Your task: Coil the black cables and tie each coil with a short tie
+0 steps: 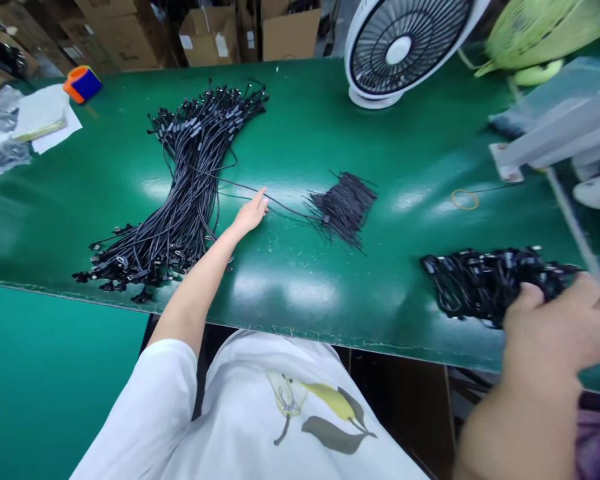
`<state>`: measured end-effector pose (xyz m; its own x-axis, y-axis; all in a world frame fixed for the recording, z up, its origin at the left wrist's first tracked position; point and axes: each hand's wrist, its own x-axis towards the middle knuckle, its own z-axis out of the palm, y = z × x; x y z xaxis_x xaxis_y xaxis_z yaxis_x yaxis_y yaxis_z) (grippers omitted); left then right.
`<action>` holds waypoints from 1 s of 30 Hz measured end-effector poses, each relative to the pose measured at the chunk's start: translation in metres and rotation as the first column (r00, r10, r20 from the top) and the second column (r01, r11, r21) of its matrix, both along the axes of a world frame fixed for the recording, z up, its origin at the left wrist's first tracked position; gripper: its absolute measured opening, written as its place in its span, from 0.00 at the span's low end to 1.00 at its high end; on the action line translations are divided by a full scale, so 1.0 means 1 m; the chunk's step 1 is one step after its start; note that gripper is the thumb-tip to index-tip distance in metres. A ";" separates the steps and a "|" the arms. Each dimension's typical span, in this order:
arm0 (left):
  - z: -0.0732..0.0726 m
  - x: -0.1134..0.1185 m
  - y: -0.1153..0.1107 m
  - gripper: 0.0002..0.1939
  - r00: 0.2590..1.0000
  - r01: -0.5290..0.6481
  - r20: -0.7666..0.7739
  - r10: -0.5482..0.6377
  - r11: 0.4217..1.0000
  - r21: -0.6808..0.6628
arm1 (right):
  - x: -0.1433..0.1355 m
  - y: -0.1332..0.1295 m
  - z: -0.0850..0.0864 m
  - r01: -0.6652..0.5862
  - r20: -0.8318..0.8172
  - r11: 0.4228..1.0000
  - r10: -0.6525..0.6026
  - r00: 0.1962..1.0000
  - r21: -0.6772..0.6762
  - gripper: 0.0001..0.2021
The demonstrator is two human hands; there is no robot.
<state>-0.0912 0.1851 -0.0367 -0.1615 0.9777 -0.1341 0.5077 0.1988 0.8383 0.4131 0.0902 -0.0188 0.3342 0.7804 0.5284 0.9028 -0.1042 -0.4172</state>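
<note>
My left hand (pixel 251 212) is closed in a pinch on one thin black cable (pixel 290 208), between a big loose bundle and a small dark pile. The bundle of long black cables (pixel 183 183), with connectors at both ends, lies left of that hand. To its right is the pile of short thin black strips, which look like twist ties (pixel 349 203); the held cable reaches its edge. My right hand (pixel 563 323), blurred, is over the right end of a row of coiled black cables (pixel 473 283). Its fingers are partly hidden and smeared, so their grip cannot be made out.
A white fan (pixel 353 93) stands at the back of the green table (pixel 300 133). A grey metal arm (pixel 555 137) and a yellow rubber band (pixel 464 199) are at right. An orange and blue tape roll (pixel 83 85) and papers (pixel 45 113) lie back left. Cardboard boxes (pixel 290 37) stand behind.
</note>
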 end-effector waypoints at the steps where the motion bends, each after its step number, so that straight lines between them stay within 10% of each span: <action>1: -0.001 0.012 0.010 0.15 0.999 -0.025 0.028 0.024 1.000 0.009 | -0.009 0.001 0.007 0.050 0.054 0.999 -0.048 0.997 -0.022 0.34; 7: 0.047 0.022 -0.016 0.06 0.956 -0.243 0.222 0.191 0.941 0.237 | -0.094 0.014 0.045 -0.471 0.044 0.865 0.484 0.874 -0.174 0.22; 11: 0.104 -0.008 -0.109 0.21 0.751 -0.397 0.649 0.124 0.870 0.294 | -0.201 0.032 0.073 -0.790 -0.112 0.598 0.783 0.612 -0.134 0.17; 16: 0.142 -0.031 -0.224 0.37 0.672 -0.390 0.675 0.304 0.921 -0.026 | -0.395 0.049 0.089 -0.992 -0.130 0.081 0.987 0.094 -0.101 0.32; 18: 0.145 -0.038 -0.255 0.40 0.672 -0.398 0.647 0.360 0.913 -0.094 | -0.465 0.054 0.088 -0.977 -0.066 -0.029 0.998 -0.015 -0.211 0.34; 24: 0.143 -0.072 -0.301 0.27 0.635 -0.459 0.636 0.439 0.876 -0.147 | -0.542 0.087 0.113 -0.926 0.075 0.038 0.997 0.010 -0.375 0.05; 30: 0.140 -0.091 -0.297 0.13 0.845 -0.534 0.163 0.510 0.823 0.193 | -0.496 0.096 0.255 -0.978 0.328 0.193 0.932 0.155 -0.084 0.32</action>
<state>-0.1822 -0.1119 0.1028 -0.6539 0.7559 0.0327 0.2927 0.2129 0.9322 -0.0833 0.1866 0.2364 -0.7859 0.2994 0.5410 0.3012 0.9495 -0.0878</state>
